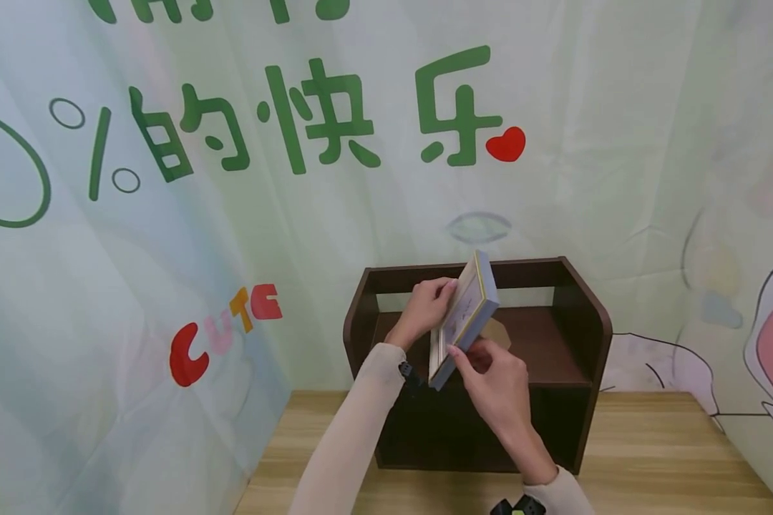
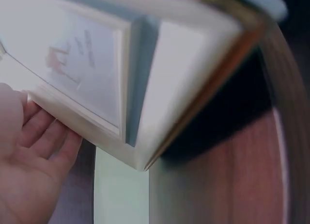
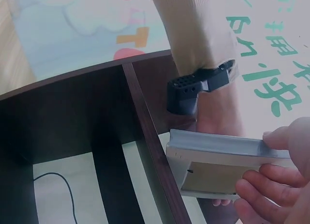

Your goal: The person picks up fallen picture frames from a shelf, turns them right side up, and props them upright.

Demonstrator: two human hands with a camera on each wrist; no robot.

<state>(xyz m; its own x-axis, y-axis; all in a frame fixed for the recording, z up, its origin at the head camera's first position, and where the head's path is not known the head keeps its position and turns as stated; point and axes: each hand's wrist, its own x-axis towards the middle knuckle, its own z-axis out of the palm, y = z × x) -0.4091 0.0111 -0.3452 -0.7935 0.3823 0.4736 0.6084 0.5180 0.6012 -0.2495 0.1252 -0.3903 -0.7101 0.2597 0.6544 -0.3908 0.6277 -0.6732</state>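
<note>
Both hands hold a picture frame (image 1: 470, 307) tilted above the upper level of a small dark brown shelf (image 1: 557, 350). It has a blue-grey outer edge, a pale inner border and a light picture (image 2: 82, 54) with a small reddish figure. My left hand (image 1: 425, 311) grips its left edge, with fingers (image 2: 53, 136) under the border. At the lower right, my right hand (image 1: 499, 386) pinches it, thumb on the blue-grey side (image 3: 218, 142) and fingers by the back. A tan piece (image 1: 496, 332) shows behind it; whether it belongs to the frame I cannot tell.
The shelf has raised side panels, a back rail (image 1: 419, 274) and a dark lower compartment (image 1: 444, 436). It stands on a wood-grain table (image 1: 670, 443) against a printed cloth backdrop (image 1: 335, 214). A thin black cable (image 3: 68, 190) is visible through the shelf's back opening.
</note>
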